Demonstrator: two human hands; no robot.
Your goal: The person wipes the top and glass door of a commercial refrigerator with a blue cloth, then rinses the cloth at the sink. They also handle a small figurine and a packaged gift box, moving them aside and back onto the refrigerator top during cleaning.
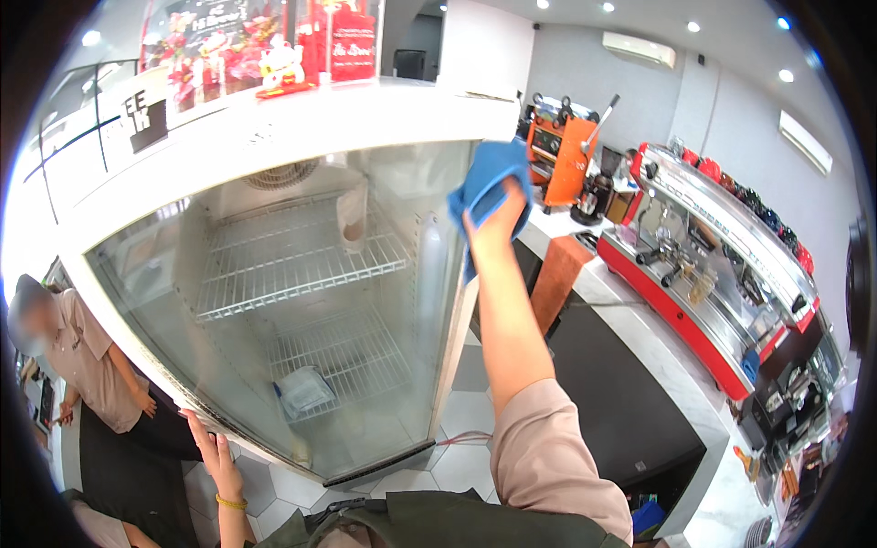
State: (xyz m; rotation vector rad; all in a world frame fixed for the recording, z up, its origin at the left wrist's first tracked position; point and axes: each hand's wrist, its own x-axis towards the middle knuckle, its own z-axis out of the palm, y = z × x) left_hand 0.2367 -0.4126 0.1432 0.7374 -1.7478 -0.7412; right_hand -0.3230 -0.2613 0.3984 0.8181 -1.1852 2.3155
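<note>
Before me stands a white upright display fridge (384,113) with a glass door (226,363). My right hand (505,216) is raised to the door's upper right corner, shut on a blue cloth (490,164) that lies against the frame there. Low on the opposite side, my left hand (220,460) rests its extended fingers on the door's lower left edge and holds nothing. Behind the glass are an upper wire shelf (301,257) with a pale cup-like container (352,222) and a lower wire shelf (363,356) with a wrapped white packet (305,392).
A lucky-cat figure (281,65) stands on the fridge top. At right, a marble-topped counter (623,301) carries a red espresso machine (685,329), a coffee grinder (595,195) and an orange machine (569,161). A person (96,349) stands at left. Thin cables (466,436) lie on the tiled floor.
</note>
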